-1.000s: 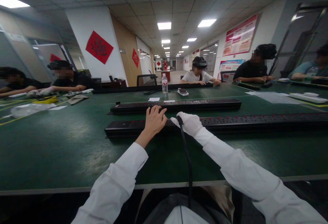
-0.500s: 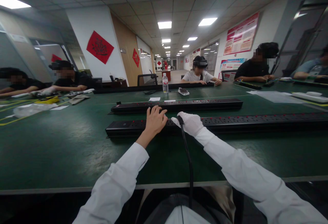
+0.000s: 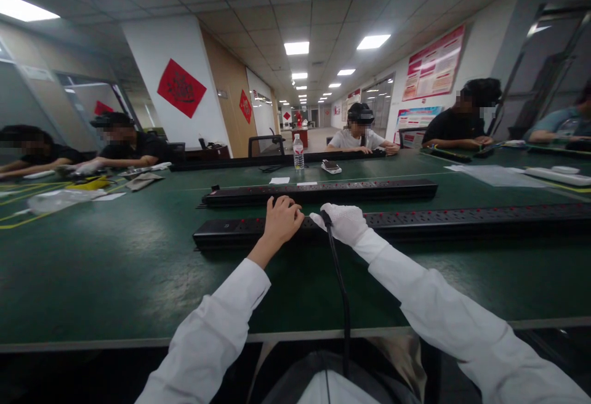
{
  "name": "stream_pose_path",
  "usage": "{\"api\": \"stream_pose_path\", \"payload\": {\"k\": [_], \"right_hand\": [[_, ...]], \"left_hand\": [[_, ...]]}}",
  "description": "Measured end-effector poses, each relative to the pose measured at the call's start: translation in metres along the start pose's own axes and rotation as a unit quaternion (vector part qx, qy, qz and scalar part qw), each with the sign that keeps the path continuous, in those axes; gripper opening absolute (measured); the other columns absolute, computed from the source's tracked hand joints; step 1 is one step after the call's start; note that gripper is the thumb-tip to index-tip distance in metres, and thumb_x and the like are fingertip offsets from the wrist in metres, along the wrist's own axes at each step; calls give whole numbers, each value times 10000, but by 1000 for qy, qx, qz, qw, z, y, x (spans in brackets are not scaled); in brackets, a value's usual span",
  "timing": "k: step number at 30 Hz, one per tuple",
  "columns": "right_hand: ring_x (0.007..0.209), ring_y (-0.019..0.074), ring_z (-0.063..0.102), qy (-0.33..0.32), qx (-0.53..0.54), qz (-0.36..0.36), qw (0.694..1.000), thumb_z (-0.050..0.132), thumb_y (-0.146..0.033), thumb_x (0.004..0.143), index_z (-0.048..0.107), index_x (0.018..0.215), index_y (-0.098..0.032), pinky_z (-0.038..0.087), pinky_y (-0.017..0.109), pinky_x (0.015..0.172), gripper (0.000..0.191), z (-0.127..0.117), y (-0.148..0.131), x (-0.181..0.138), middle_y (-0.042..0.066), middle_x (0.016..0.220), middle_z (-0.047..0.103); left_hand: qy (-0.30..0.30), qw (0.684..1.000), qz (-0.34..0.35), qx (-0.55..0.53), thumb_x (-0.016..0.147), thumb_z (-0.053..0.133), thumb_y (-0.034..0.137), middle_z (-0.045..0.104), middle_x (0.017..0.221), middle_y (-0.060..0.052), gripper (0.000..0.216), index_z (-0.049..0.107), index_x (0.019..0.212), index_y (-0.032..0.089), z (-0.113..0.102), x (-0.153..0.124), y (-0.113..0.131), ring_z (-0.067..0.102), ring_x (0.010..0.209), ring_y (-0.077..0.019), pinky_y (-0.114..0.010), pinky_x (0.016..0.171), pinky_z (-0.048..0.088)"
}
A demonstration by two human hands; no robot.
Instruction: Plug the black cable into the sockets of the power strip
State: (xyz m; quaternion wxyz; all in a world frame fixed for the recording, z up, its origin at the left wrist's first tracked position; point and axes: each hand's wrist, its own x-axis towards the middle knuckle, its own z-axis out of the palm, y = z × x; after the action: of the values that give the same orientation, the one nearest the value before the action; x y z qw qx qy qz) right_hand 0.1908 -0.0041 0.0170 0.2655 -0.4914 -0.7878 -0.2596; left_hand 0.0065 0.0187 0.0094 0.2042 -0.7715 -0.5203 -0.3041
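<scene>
A long black power strip (image 3: 429, 224) with rows of sockets and small red parts lies across the green table in front of me. My left hand (image 3: 282, 218), bare, rests over its left half, fingers bent and slightly apart, holding nothing that I can see. Just to its right, my right hand (image 3: 346, 222) in a white dotted glove is closed round a black plug (image 3: 326, 218) above the strip. From the plug a black cable (image 3: 341, 290) runs down over the table edge towards me. The plug's front end is hidden by the glove.
Behind lies a second black power strip (image 3: 369, 191), parallel to the first. Beyond it stand a water bottle (image 3: 298, 153) and a white device with a dark top (image 3: 331, 167). Paper sheets (image 3: 498, 175) lie at right, a plastic bag (image 3: 64, 199) at left. Several people sit around the table.
My left hand's fingers have drawn closer together and bent more. The right hand keeps its hold on the plug in nearly the same place. The view has shifted slightly.
</scene>
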Motion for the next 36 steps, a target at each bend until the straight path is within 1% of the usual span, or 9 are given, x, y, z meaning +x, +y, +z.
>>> {"api": "stream_pose_path", "payload": {"k": [9,14,18,21,25,27,30,34,36], "right_hand": [[573,131,539,8,-15,-4,1000,263,-546,854,572,735,-172,130,241,503,499,1,1,1,38,645,624],[580,132,539,18,-24,-16,999,295,-512,855,577,764,-182,147,243,513,444,2,2,0,25,655,622],[580,129,542,29,-30,-18,999,305,-512,852,589,765,-175,175,242,517,449,3,2,0,29,646,621],[618,126,559,64,-16,-13,998,323,-498,853,603,783,-175,222,237,535,433,-5,1,4,33,667,633],[751,128,588,159,28,-14,987,378,-455,848,601,927,-186,297,218,634,358,-28,-5,13,39,800,664],[771,125,592,172,48,-19,984,393,-448,844,594,945,-197,308,210,657,336,-37,-10,15,34,829,667],[730,113,598,137,64,-18,988,386,-454,846,595,927,-218,307,198,618,326,-35,-14,15,17,812,669],[609,115,594,58,42,18,997,335,-500,852,609,842,-224,254,200,516,389,-16,-12,16,8,670,658],[578,123,589,27,25,17,999,319,-529,847,612,819,-220,230,207,498,427,-9,-9,19,14,633,651]], "left_hand": [[3,1000,23,-5,795,442,243,590,991,-56,240,652,911,232,-3,0,1,453,1050,-223,-479,998,215],[9,999,42,-11,788,445,225,591,988,-57,242,653,911,233,-7,0,3,455,1048,-221,-480,1000,212],[4,999,48,-12,783,448,204,594,991,-52,242,655,904,237,-9,0,4,460,1042,-216,-476,1002,213],[-3,999,51,-11,780,456,190,593,998,-48,240,653,906,241,-9,0,3,452,1057,-216,-478,1005,208],[-3,999,48,-10,778,460,187,596,996,-41,227,653,883,245,-7,0,4,452,1060,-216,-479,1005,211],[0,999,45,-9,779,457,189,598,991,-44,223,651,874,240,-6,0,4,460,1048,-215,-476,1000,219],[9,999,37,-6,782,456,199,603,972,-51,221,649,886,230,-4,0,3,469,1031,-216,-477,996,224],[30,999,19,-6,787,449,204,607,956,-47,237,646,914,237,-7,3,-4,473,1023,-217,-478,999,215],[47,999,6,-6,790,441,200,606,962,-47,249,641,932,239,-10,4,-9,470,1027,-217,-476,999,209]]}}
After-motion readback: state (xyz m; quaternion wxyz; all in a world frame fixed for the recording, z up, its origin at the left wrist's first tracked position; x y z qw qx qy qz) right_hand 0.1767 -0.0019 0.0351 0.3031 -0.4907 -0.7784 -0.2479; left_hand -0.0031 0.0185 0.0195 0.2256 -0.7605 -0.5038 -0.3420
